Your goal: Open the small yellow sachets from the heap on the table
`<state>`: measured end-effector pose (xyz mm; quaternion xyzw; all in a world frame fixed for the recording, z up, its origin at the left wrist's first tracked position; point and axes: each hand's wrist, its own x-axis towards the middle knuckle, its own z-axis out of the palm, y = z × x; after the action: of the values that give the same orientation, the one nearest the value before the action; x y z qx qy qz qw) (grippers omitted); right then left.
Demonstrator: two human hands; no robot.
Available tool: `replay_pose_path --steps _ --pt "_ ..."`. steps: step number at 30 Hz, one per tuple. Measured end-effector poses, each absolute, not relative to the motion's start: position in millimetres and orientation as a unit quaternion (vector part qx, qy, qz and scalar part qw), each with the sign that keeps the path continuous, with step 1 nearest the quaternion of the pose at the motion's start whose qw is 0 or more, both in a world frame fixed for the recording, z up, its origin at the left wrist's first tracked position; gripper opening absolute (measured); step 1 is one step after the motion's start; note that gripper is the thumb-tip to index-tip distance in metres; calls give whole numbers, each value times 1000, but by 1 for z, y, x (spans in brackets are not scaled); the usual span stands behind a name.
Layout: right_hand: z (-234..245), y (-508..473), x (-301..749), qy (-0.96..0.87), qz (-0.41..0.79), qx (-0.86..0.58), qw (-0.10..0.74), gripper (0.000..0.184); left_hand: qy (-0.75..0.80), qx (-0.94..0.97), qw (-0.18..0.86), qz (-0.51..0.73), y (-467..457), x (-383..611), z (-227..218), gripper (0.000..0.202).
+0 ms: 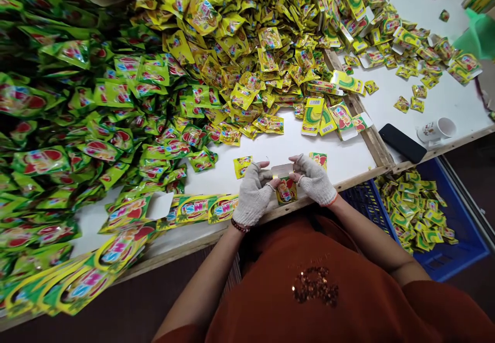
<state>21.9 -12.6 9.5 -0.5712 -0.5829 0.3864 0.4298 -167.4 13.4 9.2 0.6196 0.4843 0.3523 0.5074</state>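
Note:
Both my hands wear white fingerless gloves and meet at the near edge of the white table (278, 149). My left hand (253, 196) and my right hand (315, 178) pinch the same small packet (285, 189), green and yellow with red fruit print, its pale top strip held between the fingertips. A single yellow sachet (242, 166) lies just left of my left hand, and another small sachet (319, 158) lies behind my right hand.
A huge heap of green sachets (77, 105) fills the left, yellow ones (247, 38) the middle and back. Flat printed cards (193, 208) lie at the near left edge. A black phone (402, 143) and white mug (436, 129) sit right. A blue crate (460, 252) holds filled packets.

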Motion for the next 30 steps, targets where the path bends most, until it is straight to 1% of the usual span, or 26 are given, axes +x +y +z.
replay_pose_path --steps 1,4,5,7,12,15,18,21,25,27,30 --pt "10 -12 22 -597 376 -564 428 30 490 627 495 350 12 -167 7 38" --pt "18 -12 23 -658 347 -533 403 12 475 692 424 339 9 -169 8 21" --pt "22 -13 23 -673 347 -520 396 13 459 711 412 339 8 -171 11 19" --pt "30 -14 25 -685 359 -507 382 16 438 727 412 332 9 -173 20 21" --pt "43 -12 27 -650 387 -551 352 14 464 694 475 280 17 -175 42 22" --pt "44 -9 27 -657 395 -542 346 12 458 704 472 267 20 -175 44 21" --pt "41 -8 30 -681 389 -507 359 13 418 752 420 290 18 -181 37 20" --pt "34 -11 37 -734 363 -452 354 15 324 821 325 339 13 -192 23 18" --pt "28 -19 46 -817 279 -399 307 26 238 885 202 346 9 -203 8 30" --pt "28 -20 44 -837 244 -401 282 29 233 900 186 318 10 -202 8 30" --pt "33 -18 36 -826 251 -426 272 29 250 912 219 241 20 -200 22 26"
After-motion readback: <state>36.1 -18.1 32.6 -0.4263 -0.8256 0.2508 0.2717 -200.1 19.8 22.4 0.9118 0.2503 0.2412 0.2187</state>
